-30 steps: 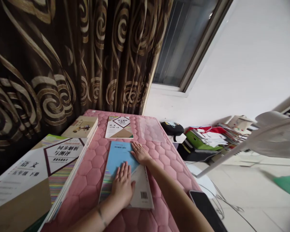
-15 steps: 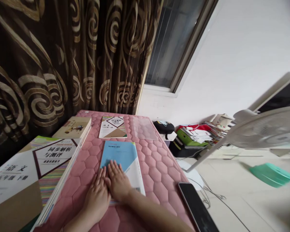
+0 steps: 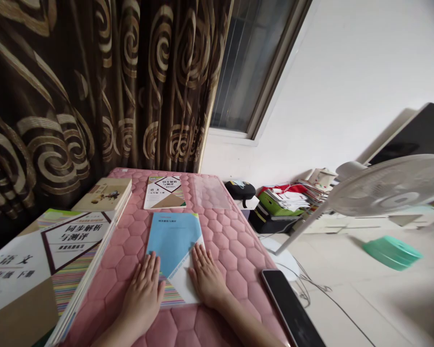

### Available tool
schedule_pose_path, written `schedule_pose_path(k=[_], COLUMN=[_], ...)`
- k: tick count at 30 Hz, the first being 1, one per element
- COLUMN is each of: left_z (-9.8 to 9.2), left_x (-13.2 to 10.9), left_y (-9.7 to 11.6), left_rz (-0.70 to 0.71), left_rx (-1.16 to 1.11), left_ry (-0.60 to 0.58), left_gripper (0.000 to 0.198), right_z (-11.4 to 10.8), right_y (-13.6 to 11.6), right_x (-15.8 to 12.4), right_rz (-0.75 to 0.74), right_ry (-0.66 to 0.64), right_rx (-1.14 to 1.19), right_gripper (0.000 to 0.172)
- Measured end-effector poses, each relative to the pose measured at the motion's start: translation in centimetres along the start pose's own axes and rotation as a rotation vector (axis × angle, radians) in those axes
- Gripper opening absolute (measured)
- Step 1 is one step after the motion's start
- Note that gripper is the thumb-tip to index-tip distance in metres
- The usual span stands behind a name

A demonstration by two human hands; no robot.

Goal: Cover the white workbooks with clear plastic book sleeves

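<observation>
A thin blue and white workbook (image 3: 173, 246) lies flat on the pink quilted table cover (image 3: 235, 270), right in front of me. My left hand (image 3: 142, 294) rests flat at its lower left edge, fingers stretched out and together. My right hand (image 3: 206, 277) lies flat on its lower right edge, fingers spread. Neither hand holds anything.
A stack of workbooks (image 3: 47, 260) fills the table's left side, with a beige book (image 3: 103, 195) behind it. Another workbook (image 3: 164, 192) and a clear plastic sleeve (image 3: 211, 193) lie at the far end. A black phone (image 3: 291, 308) sits at the right edge. A white fan (image 3: 386, 185) stands to the right.
My hands, which lay together on the workbook's near end, have slid apart to its left and right edges. A second ago the right hand was farther up the cover.
</observation>
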State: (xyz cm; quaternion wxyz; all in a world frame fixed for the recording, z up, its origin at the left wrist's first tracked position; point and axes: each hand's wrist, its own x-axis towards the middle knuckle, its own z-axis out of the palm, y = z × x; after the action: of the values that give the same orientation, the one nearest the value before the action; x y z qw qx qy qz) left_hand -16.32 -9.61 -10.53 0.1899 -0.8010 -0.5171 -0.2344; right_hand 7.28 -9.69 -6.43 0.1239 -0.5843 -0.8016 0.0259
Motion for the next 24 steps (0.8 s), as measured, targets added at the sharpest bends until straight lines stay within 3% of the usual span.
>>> schedule_pose_path(k=[4,7,9,13,17,21,24], left_z=[0.2,1.7,2.9,4.8,5.5,5.8,6.0], left_x=[3.0,7.7,10.8,14.6,15.1,14.6,14.4], left_y=[2.8,5.1,5.4,1.6,-2.7,-3.2,-2.9], left_rz=[-0.093,-0.034,-0.073,-0.100,-0.063,-0.056,-0.038], left_rx=[0.008,-0.098,-0.123,-0.125,-0.107,-0.091,-0.097], left_ry=[-0.188,-0.252,-0.262,-0.267,-0.285,-0.244,-0.220], left_gripper=[0.054,0.053,0.053,0.053,0.054,0.055,0.055], right_z=[1.1,1.9,2.1,1.8,1.6,1.8,1.6], right_y=[0.4,0.7,0.8,0.9,1.0,-0.3,-2.0], right_x=[-0.1,-0.1,-0.1,-0.2,-0.5,0.8,4.5], right_rz=[-0.006,-0.004,-0.010,-0.003,0.011,0.071,0.027], right_ry=[0.069,0.100,0.101,0.067,0.048,0.012,-0.018], right_rx=[-0.006,-0.009,-0.003,0.019,0.034,0.040,0.061], right_gripper=[0.058,0.057,0.057,0.059,0.060,0.065,0.067])
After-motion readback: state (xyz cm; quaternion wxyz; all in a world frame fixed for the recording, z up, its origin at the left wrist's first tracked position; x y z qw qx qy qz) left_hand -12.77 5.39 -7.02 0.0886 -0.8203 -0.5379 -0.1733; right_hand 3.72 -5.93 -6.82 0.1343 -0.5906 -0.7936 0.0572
